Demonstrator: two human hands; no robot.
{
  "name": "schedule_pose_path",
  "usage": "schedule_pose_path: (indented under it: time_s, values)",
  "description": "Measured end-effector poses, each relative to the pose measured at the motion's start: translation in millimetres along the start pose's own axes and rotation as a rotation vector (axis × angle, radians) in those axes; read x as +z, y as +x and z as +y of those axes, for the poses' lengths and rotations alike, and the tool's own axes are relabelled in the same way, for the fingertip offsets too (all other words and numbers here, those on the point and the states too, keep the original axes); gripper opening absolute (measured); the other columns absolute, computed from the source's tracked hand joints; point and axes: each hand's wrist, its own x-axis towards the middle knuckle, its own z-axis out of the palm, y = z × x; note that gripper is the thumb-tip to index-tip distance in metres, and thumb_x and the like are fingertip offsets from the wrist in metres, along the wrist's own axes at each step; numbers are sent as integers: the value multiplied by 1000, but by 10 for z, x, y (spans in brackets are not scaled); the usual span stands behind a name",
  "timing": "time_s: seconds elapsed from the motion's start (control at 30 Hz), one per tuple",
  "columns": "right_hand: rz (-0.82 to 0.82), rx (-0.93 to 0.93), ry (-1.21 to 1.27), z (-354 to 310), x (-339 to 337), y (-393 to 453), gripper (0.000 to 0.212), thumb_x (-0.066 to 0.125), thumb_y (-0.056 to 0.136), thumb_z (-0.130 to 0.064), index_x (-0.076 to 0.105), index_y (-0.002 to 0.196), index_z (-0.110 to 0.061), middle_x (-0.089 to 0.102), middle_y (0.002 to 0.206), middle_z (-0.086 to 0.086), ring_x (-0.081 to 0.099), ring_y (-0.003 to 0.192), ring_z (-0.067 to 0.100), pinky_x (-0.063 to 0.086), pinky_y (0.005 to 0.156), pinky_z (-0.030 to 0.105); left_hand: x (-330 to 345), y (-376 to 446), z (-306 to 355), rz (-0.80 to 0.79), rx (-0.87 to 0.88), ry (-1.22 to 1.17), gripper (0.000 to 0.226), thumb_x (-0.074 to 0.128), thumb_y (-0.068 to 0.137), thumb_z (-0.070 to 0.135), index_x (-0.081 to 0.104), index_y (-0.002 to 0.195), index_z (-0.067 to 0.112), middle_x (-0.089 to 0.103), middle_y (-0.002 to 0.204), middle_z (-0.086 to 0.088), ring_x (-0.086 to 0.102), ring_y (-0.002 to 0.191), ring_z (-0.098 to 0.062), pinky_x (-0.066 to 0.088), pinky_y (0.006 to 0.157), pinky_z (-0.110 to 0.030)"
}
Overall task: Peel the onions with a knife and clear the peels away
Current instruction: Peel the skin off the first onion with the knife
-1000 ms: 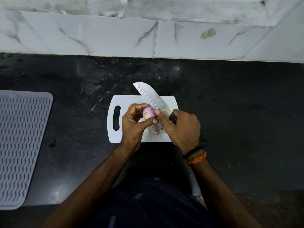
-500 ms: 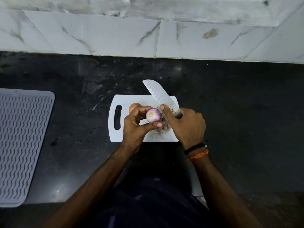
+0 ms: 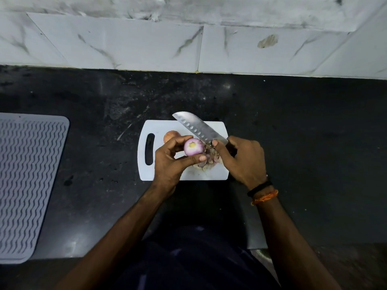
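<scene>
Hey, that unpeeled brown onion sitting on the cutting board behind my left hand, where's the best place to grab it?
Probably pinch the brown onion across its round sides, coming from above and the board's far side; the left hand covers its near side.

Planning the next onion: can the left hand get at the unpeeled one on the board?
Probably not yet: the left hand grips the peeled onion; the unpeeled onion lies just behind its fingers, otherwise unblocked.

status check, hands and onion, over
Left hand holds peeled onion above cutting board. Right hand grips knife, blade up. Peels piled on board, unpeeled onion waiting behind. Nothing in the way.
</scene>
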Motion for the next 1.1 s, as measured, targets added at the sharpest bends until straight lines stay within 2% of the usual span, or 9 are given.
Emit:
schedule_pose_path:
  time_s: [0.1,0.17,0.27,0.43,0.53,0.67,0.83,0.97,1.1]
  values:
    - [-26,48,69,1,3,11,48,56,94,-51,47,58,-20,47,50,-8,46,48,8,27,50,26,-1,-12,-2,6,-15,-17,53,86,64,-8,68,113,-5,71,100,17,67,101,-20,55,91,-37]
    - [-53,62,143,-18,2,12,49,54,91,-55,50,58,-20,49,50,-6,49,48,11,30,51,26,-8,-8,-6,13,-16,-30,53,86,64,-9,67,113,-4,71,102,13,67,104,-28,53,97,-49]
    - [-47,9,170,-102,-7,-17,47,58,91,-61,45,55,-33,47,47,-13,51,50,5,30,50,14,-16,5,-12,17,-7,-41,51,87,66,-7,67,113,-5,71,105,1,67,104,-36,51,98,-58]
    - [19,-59,153,-133,21,-36,37,69,85,-58,51,64,-34,49,53,-19,52,51,1,32,52,9,-5,-12,-7,-6,-17,-63,52,87,66,-6,66,114,-8,71,101,8,66,103,-37,50,98,-62]
    - [55,-72,93,-132,32,-18,40,71,84,-58,50,63,-30,47,52,-16,49,47,2,28,50,9,-16,-14,-11,-11,-40,-86,52,87,67,-4,67,115,-6,73,103,4,65,105,-44,49,99,-64]
    - [48,-112,36,-123,33,26,43,70,86,-56,46,63,-30,42,51,-17,42,44,-2,23,49,8,-28,-18,-5,-15,-77,-86,52,86,67,-4,68,116,-5,74,107,-5,67,106,-41,50,100,-60]
    - [103,-106,-11,-124,62,87,55,60,87,-66,51,58,-19,50,50,-10,46,44,6,35,45,21,-33,-33,-9,-14,-113,-100,52,86,68,-2,69,117,0,74,111,-15,67,107,-38,50,101,-58]
    - [115,-72,18,-133,7,131,52,58,87,-67,49,58,-24,46,50,-14,46,45,4,33,47,19,-34,-47,-17,-12,-126,-114,52,87,68,1,72,116,13,75,110,-9,69,108,-30,49,101,-60]
    - [45,-58,49,-73,-29,140,45,64,88,-61,49,59,-29,47,51,-17,49,47,1,33,48,16,-58,-53,-47,-24,-146,-169,58,85,69,1,68,124,11,73,118,-11,66,116,-32,46,103,-64]
